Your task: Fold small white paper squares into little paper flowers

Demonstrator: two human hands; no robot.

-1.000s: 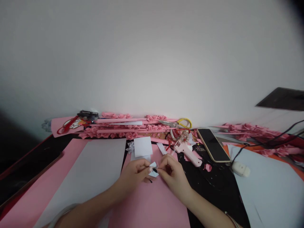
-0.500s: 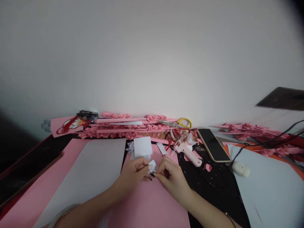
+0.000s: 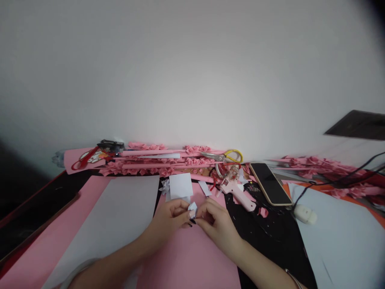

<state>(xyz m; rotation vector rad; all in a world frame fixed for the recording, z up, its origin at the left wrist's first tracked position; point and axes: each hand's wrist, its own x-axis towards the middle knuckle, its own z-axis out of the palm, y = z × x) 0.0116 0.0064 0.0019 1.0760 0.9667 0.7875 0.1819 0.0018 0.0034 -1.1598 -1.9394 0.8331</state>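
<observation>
A small folded white paper piece (image 3: 192,207) is pinched between the thumb and fingers of my left hand (image 3: 171,216). My right hand (image 3: 217,220) is closed at the paper's right edge, thumb and index finger pressed together there; the fingertips partly hide the fold. Both hands are over a pink sheet (image 3: 192,257). Just beyond them lie a stack of white paper squares (image 3: 181,185), a narrow white strip (image 3: 205,188) and a folded white paper shape (image 3: 165,187).
A pink glue gun (image 3: 237,193), yellow-handled scissors (image 3: 224,155) and a phone (image 3: 270,184) lie beyond my right hand. Pink paper flowers (image 3: 136,168) line the wall. A large white sheet (image 3: 120,208) is at left, a white plug-like block (image 3: 305,214) with cable at right.
The folded paper has turned slightly and looks narrower between my fingers. My right fingertips have shifted a little at its edge; the other things stay put.
</observation>
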